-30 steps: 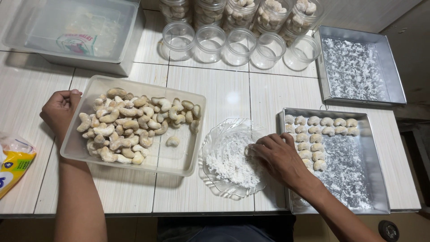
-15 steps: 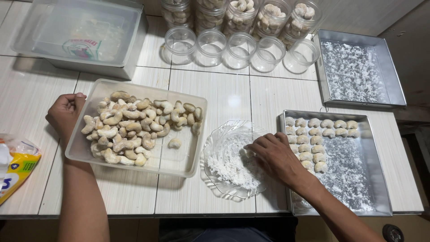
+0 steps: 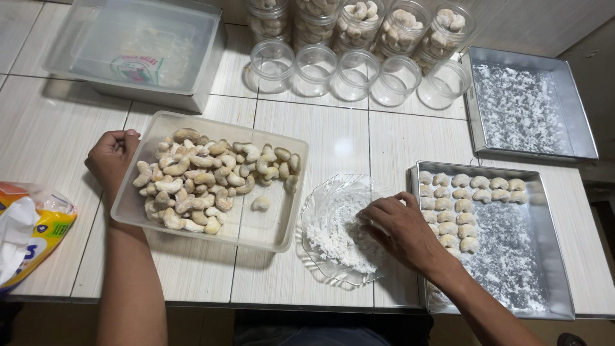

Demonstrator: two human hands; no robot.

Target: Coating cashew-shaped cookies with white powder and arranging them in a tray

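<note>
A clear plastic tub [image 3: 275, 240] of crescent-shaped pale cookies [image 3: 205, 176] sits at centre left. My left hand [image 3: 114, 157] rests curled against the tub's left rim. A glass dish [image 3: 314, 218] of white powder stands to the tub's right. My right hand [image 3: 398, 229] reaches into the dish, fingertips down in the powder. A metal tray [image 3: 551, 269] at the right holds rows of powdered cookies [image 3: 451, 205] along its top and left side.
A second, powder-dusted metal tray [image 3: 532, 106] lies at the back right. Several empty clear jars [image 3: 355, 75] and filled jars [image 3: 359, 19] line the back. A lidded plastic box [image 3: 138, 48] is back left. A yellow bag [image 3: 32, 227] lies at the left edge.
My right hand has shifted left from the tray's edge into the powder dish. My left hand stays at the tub's rim.
</note>
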